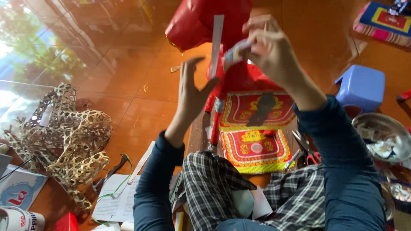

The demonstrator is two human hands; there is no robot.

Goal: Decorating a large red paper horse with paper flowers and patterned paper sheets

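A thin white paper strip (216, 42) is pinched at its lower end by the fingers of the right hand (267, 51), raised before a red paper figure (205, 21).

The left hand (192, 92) is spread open beside it, holding nothing. The strip is judged light, limp and easily creased, best gripped near an end. Below lie red-and-gold printed sheets (255, 149), scissors (306, 149) and woven bamboo frames (68, 137).
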